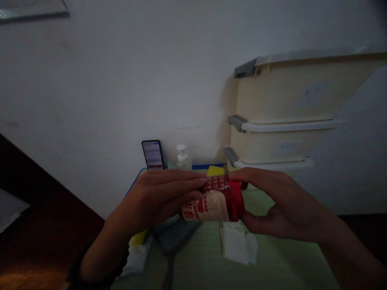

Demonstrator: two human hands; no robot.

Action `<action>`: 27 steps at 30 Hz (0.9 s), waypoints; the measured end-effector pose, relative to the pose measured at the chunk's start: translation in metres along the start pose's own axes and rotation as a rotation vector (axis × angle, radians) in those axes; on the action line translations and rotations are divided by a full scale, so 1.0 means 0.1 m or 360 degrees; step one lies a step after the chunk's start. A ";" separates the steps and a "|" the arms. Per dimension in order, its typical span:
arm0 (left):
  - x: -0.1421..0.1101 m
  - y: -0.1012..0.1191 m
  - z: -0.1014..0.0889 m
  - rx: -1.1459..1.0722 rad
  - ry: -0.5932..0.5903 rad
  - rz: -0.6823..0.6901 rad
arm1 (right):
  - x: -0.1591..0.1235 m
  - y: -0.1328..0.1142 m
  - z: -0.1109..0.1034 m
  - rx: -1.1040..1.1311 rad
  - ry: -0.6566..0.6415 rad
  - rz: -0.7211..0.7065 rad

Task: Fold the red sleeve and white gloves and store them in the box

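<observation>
A red jar with a cream printed label (211, 207) lies on its side in the air, held between both hands above the table. My left hand (163, 193) wraps over its left end, fingers pressed together along the top. At the other end, my right hand (278, 205) grips the red lid end between thumb and fingers. Under the jar, a dark grey cloth (175, 237) lies on the green table top (208, 266), and folded white tissues (237, 243) rest to its right. The left end of the jar is hidden by my left hand.
At the back, a phone (153, 155) leans upright by the wall beside a clear pump bottle (183, 159). A yellow item (215, 170) lies behind the jar. Stacked cream storage boxes (290, 92) rise at the right. White cloth (136, 257) lies near my left wrist.
</observation>
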State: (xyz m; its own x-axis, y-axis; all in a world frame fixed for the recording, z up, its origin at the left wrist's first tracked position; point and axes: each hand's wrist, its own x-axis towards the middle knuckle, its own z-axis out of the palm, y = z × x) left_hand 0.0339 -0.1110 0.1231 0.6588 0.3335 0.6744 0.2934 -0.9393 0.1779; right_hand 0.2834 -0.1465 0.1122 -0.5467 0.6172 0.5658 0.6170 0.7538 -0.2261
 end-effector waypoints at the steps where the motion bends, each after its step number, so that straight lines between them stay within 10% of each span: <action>1: -0.02 0.01 0.01 0.0054 0.0002 0.0024 | 0.00 0.00 0.00 -0.0009 0.0011 0.0002; 27: 0.03 -0.10 0.23 -0.0103 -0.0747 -0.0552 | 0.04 0.02 0.05 0.0028 -0.0017 -0.0012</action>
State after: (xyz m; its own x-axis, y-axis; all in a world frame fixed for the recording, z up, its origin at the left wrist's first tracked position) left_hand 0.0492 -0.0991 0.1073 0.7723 0.6085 0.1821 0.5134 -0.7669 0.3851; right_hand 0.2798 -0.1416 0.1097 -0.5573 0.6138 0.5593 0.6030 0.7622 -0.2356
